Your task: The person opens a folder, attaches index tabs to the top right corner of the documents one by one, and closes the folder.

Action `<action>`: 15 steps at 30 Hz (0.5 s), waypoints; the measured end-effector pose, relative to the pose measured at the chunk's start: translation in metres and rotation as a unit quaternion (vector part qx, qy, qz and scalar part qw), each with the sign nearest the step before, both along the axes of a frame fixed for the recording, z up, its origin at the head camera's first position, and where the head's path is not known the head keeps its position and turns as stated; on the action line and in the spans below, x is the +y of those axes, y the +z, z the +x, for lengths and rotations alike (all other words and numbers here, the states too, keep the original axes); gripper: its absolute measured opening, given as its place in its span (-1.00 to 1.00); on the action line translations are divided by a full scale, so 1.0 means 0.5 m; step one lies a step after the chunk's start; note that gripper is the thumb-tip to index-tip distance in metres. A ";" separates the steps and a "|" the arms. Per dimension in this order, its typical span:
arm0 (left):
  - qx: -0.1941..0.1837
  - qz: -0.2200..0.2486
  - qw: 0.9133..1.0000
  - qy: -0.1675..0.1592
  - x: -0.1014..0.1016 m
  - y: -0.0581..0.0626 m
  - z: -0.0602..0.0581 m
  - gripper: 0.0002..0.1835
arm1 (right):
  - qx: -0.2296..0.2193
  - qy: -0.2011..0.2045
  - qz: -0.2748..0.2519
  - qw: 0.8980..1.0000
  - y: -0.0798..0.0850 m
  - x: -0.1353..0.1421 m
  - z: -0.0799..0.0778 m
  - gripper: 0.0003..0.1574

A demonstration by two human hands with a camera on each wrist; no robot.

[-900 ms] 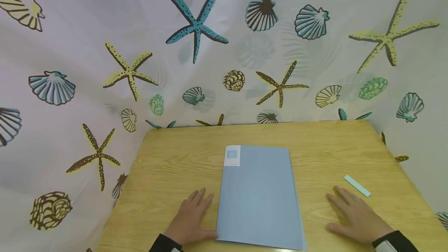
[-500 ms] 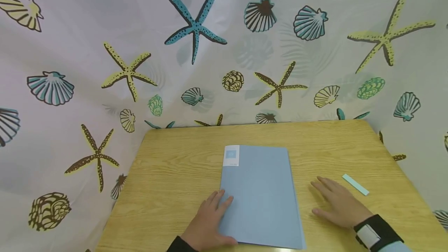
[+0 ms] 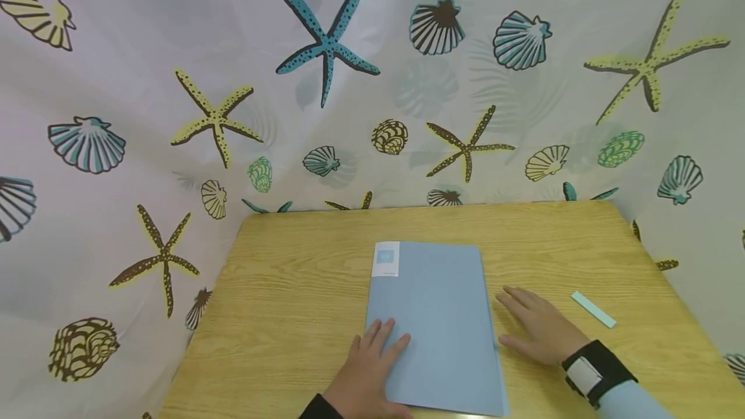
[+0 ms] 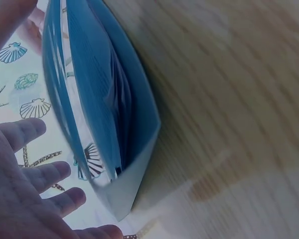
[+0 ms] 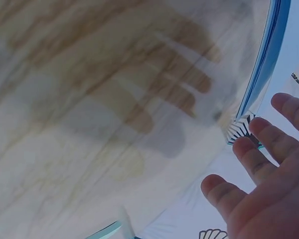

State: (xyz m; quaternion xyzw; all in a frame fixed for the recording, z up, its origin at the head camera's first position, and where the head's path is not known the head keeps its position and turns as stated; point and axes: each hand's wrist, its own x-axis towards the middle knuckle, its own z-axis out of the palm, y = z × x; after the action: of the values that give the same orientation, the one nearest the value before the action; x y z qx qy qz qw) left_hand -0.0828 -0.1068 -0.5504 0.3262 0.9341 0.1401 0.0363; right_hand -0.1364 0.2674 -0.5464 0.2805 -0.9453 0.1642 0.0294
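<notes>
A light blue folder (image 3: 433,322) with a white label (image 3: 386,258) at its top left corner lies on the table. My left hand (image 3: 372,367), fingers straight and spread, is over its lower left part; whether it touches the cover I cannot tell. The left wrist view shows the folder (image 4: 144,104) from its end, with inner sheets between its covers. Just past the folder's right edge is my right hand (image 3: 541,328), fingers extended, holding nothing. In the right wrist view those fingers (image 5: 269,164) are raised above the table, near the blue edge (image 5: 264,59) of the folder.
A short pale mint strip (image 3: 593,309) lies on the wooden table (image 3: 302,264), to the right of my right hand. A white cloth (image 3: 361,83) printed with shells and starfish hangs behind the table and along its sides.
My left hand has moved right, from beside the folder to over its lower left part. My right hand has moved left, away from the strip and up to the folder's right edge.
</notes>
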 end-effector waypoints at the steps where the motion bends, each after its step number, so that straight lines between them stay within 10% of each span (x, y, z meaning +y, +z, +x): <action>1: -0.002 -0.004 1.000 0.000 0.002 -0.002 0.000 0.27 | -0.005 -0.002 0.000 1.000 0.000 -0.002 -0.002 -0.10; 15: -0.017 -0.037 0.999 -0.012 0.020 -0.013 0.002 0.10 | -0.020 0.002 0.006 1.000 -0.011 -0.021 -0.013 -0.06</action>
State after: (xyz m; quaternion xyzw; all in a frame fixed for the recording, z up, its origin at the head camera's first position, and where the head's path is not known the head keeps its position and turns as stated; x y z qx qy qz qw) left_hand -0.0819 -0.0967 -0.5567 0.3333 0.9340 0.1104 0.0656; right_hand -0.1431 0.2569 -0.5517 0.2795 -0.9460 0.1641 0.0088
